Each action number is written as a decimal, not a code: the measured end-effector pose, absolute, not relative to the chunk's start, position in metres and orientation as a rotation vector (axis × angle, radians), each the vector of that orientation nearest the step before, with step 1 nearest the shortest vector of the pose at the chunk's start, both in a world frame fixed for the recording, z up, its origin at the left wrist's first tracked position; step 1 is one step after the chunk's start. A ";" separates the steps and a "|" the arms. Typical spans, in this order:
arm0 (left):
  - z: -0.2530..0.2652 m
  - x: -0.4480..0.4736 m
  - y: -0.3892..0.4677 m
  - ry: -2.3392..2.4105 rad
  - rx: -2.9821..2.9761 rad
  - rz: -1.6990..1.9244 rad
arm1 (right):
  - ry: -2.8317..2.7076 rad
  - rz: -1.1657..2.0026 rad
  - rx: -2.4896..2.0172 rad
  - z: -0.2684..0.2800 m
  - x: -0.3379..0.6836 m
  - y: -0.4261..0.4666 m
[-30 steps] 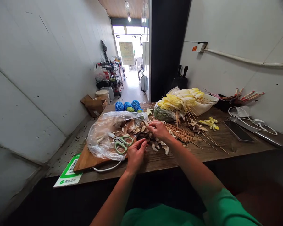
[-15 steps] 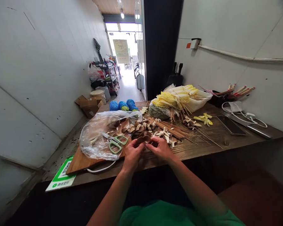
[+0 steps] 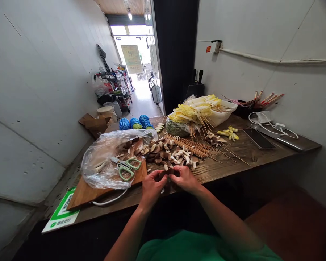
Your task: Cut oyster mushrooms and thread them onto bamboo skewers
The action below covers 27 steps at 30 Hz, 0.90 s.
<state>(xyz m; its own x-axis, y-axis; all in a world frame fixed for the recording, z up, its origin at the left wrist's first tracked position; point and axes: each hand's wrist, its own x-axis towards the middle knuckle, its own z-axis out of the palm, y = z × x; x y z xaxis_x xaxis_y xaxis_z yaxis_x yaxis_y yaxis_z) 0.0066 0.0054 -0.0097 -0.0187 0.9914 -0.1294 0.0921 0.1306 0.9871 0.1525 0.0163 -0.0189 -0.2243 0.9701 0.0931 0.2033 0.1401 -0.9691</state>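
My left hand (image 3: 153, 186) and my right hand (image 3: 186, 179) meet at the table's front edge, thumbs nearly touching. Both pinch a brown oyster mushroom (image 3: 170, 171), partly covered by my fingers; I cannot tell if it is one piece or two. Just beyond my hands lies a heap of torn oyster mushrooms (image 3: 157, 148). Behind the heap, bamboo skewers (image 3: 191, 145) are spread across the wood. To the left, green-handled scissors (image 3: 125, 167) rest on a clear plastic bag (image 3: 97, 177) with more mushrooms inside.
The bag lies on a wooden cutting board (image 3: 78, 195), with a green QR-code sign (image 3: 60, 214) at its corner. Skewered yellow cabbage leaves (image 3: 198, 108) are piled at the back. A phone (image 3: 259, 139) and a laptop (image 3: 301, 142) with a white cable lie right. Blue-netted vegetables (image 3: 136, 123) stand behind.
Both hands have drawn back slightly from the mushroom heap toward the table's front edge, still holding the brown mushroom. The camera view has shifted a little, so the scene sits further left.
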 end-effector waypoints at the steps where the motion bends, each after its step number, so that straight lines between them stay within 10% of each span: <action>1: -0.009 0.007 0.005 1.342 1.162 1.048 | -1.547 1.207 -1.161 -0.019 0.153 0.015; 11: -0.001 0.000 0.018 1.040 0.932 1.007 | -0.900 1.715 -0.884 -0.019 0.152 0.016; 21: -0.004 -0.003 0.034 1.609 1.538 1.172 | -2.106 0.440 -1.589 0.021 0.168 0.088; 27: -0.011 0.002 0.036 1.798 1.938 1.029 | -2.499 0.040 -1.195 0.024 0.150 0.137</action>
<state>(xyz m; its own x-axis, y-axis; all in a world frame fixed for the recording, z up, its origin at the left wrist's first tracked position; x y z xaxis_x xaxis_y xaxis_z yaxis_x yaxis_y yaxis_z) 0.0021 0.0362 -0.0109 -0.0417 0.9549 0.2939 0.7372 -0.1691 0.6541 0.1503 0.1369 0.0239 -0.5723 0.7571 0.3150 0.7466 0.6400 -0.1817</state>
